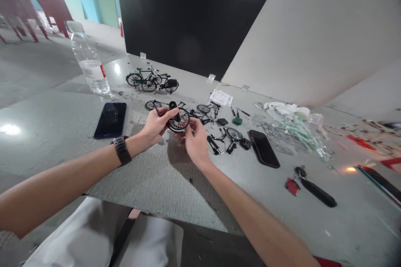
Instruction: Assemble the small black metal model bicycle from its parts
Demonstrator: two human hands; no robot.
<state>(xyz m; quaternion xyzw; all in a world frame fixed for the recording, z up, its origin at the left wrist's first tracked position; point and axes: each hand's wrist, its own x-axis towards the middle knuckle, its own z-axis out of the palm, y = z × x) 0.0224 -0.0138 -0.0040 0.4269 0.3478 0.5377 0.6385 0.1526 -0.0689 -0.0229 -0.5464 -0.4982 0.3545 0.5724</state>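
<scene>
Between my two hands, above the grey table, is a small black spoked model bicycle wheel (183, 122) with a black part attached near its top. My left hand (157, 124) grips that black part from the left, thumb over it. The fingers of my right hand (196, 135) pinch the wheel's lower right rim; some fingertips are hidden behind it. Just behind lies a black model bicycle frame (200, 115). Loose black parts, including another small wheel (234, 134) and a dark box-like piece (245, 144), lie to the right of my right hand.
Assembled model bicycles (150, 78) stand at the back left near a water bottle (90, 71). Phones lie on both sides, a blue-edged one (110, 120) and a black one (264, 148). Keys (313, 187), paper cards (222, 97) and clear plastic scraps (300, 127) are on the right.
</scene>
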